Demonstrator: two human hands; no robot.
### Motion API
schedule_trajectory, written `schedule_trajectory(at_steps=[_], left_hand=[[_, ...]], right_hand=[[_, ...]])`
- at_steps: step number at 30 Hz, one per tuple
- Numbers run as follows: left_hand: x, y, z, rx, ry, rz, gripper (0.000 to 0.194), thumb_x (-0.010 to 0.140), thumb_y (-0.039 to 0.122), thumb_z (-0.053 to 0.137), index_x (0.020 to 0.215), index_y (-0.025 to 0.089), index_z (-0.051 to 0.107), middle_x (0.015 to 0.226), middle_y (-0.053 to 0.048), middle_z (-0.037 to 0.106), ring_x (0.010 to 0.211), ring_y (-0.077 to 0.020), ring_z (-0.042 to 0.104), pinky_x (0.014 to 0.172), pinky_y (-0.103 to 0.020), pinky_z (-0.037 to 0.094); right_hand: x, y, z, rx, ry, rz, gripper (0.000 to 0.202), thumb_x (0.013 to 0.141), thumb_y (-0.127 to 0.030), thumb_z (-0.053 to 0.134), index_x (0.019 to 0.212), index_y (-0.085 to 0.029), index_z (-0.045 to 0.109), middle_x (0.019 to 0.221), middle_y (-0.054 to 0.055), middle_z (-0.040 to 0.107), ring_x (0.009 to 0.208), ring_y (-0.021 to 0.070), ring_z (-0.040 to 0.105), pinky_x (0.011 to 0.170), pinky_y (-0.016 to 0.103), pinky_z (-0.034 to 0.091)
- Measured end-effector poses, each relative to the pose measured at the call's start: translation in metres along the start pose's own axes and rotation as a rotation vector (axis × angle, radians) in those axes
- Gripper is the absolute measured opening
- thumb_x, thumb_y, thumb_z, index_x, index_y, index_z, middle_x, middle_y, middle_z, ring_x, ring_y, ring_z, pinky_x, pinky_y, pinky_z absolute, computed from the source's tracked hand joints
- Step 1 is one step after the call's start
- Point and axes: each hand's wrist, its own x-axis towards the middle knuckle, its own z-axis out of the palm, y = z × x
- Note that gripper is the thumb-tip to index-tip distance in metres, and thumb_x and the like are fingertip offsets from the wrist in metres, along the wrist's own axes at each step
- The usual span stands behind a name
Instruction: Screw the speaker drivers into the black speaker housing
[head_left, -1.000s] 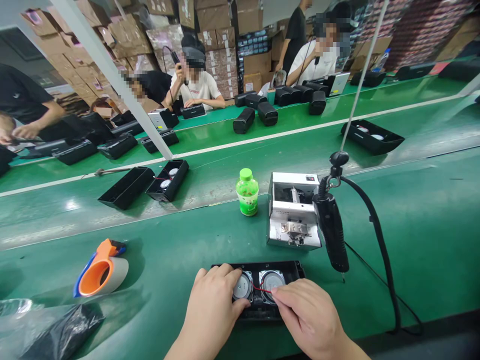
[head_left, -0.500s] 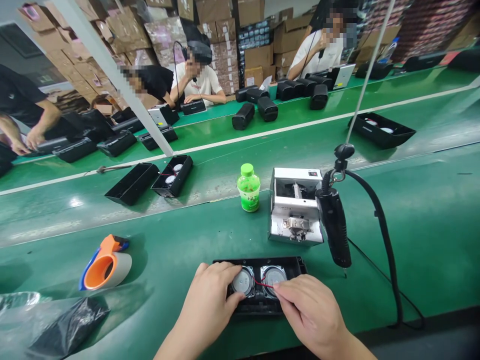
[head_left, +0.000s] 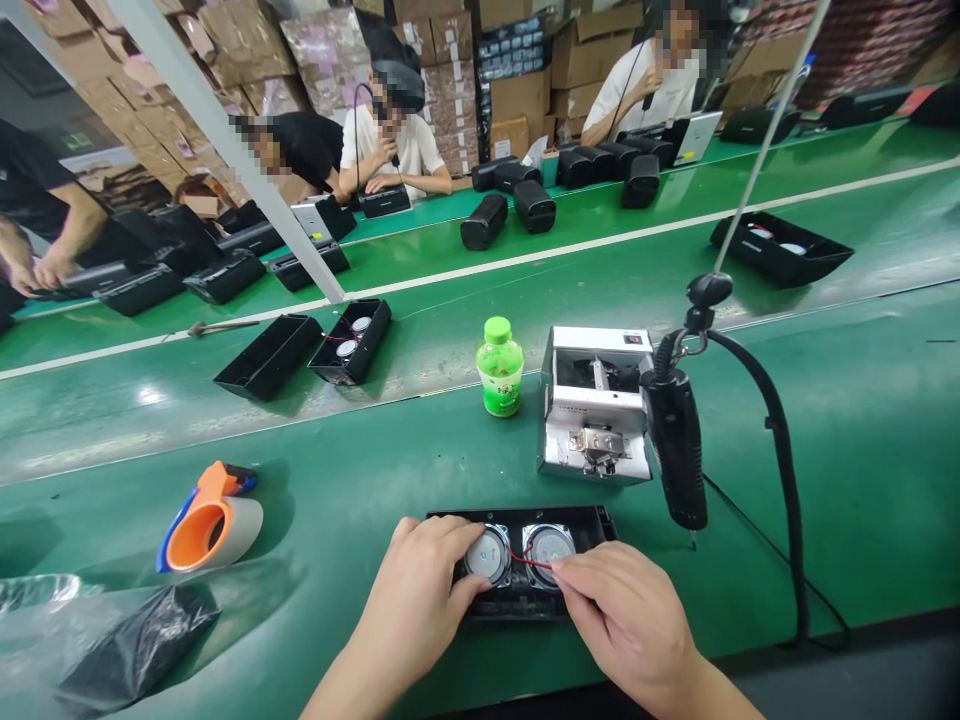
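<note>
A black speaker housing (head_left: pixel 517 603) lies on the green bench in front of me, with two round silver speaker drivers in it. My left hand (head_left: pixel 424 575) grips the housing's left end, thumb and fingers curved around the left driver (head_left: pixel 489 556). Over the right driver (head_left: pixel 549 552), my right hand (head_left: pixel 628 600) pinches a red wire (head_left: pixel 529 561) that runs across from the left driver. The pinching fingertips partly cover the wire's end and the housing's right part.
Behind the housing stand a green-capped bottle (head_left: pixel 500 368) and a white machine (head_left: pixel 596 405). A black electric screwdriver (head_left: pixel 677 450) hangs at right. An orange tape dispenser (head_left: pixel 210 525) and plastic bag (head_left: pixel 139 640) lie left. Open housings (head_left: pixel 350 342) sit on the conveyor; co-workers sit beyond.
Both hands keep nearly the same hold on the housing and the wire. The view has shifted slightly, and the hanging screwdriver appears a little further right.
</note>
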Motion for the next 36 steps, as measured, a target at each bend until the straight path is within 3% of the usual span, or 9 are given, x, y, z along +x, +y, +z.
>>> schedule_trajectory(at_steps=[8,36], left_hand=[[-0.0007,-0.0023,-0.0002,-0.024,0.0,0.016,0.035,0.096,0.016,0.081,0.127,0.031,0.075,0.132,0.001,0.079,0.116,-0.025,0.072,0.099,-0.043,0.044],[0.0006,-0.0018,0.0042,0.039,-0.041,0.001,0.045,0.097,0.021,0.083,0.14,0.032,0.074,0.138,-0.002,0.077,0.123,-0.0276,0.071,0.104,-0.046,0.045]], right_hand=[[0.0024,0.0018,0.0018,0.006,0.01,-0.005,0.023,0.095,0.004,0.069,0.109,-0.014,0.072,0.092,0.004,0.08,0.073,0.0144,0.071,0.064,0.034,0.057],[0.0002,0.0018,0.0011,0.001,0.017,-0.011,0.026,0.093,0.005,0.067,0.108,-0.016,0.07,0.09,0.004,0.079,0.072,0.0166,0.072,0.063,0.035,0.059]])
